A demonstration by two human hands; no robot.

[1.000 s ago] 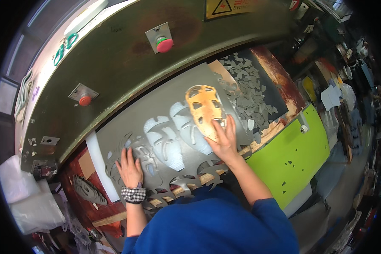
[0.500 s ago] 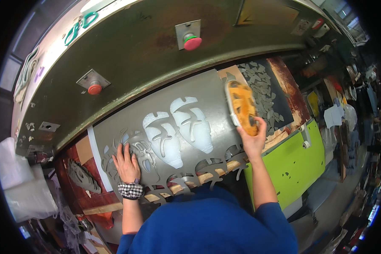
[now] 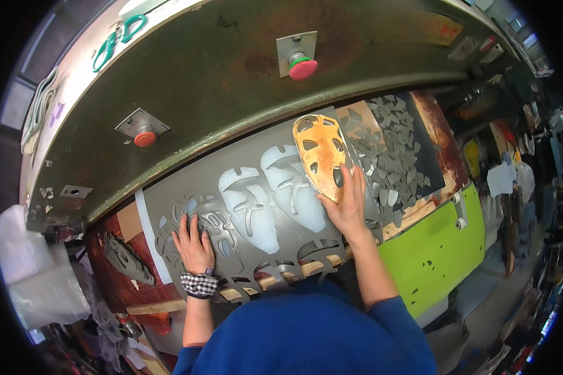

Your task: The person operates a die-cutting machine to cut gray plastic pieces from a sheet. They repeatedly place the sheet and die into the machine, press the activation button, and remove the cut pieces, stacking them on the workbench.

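Observation:
My right hand [image 3: 349,203] grips the lower end of an orange shoe-shaped cutting die [image 3: 323,151] with several dark openings. The die is over the right part of a grey sheet [image 3: 322,239]; whether it touches the sheet I cannot tell. Two shoe-shaped cutouts, a left one [image 3: 259,225] and a right one [image 3: 306,206], show pale blue through the sheet. My left hand [image 3: 196,253] lies with fingers stretched out on the sheet's cut-up left part, holding nothing. A checked band wraps that wrist.
A green press beam [image 3: 219,81] spans the far side, with a left red button [image 3: 145,135] and a right one [image 3: 302,67]. Grey scraps [image 3: 397,144] cover the right side. A lime-green panel [image 3: 431,250] stands near right; stacked grey pieces [image 3: 128,259] lie far left.
My right hand has brought the die leftward over the grey sheet and turned its perforated face more toward view. My left hand stays flat on the sheet.

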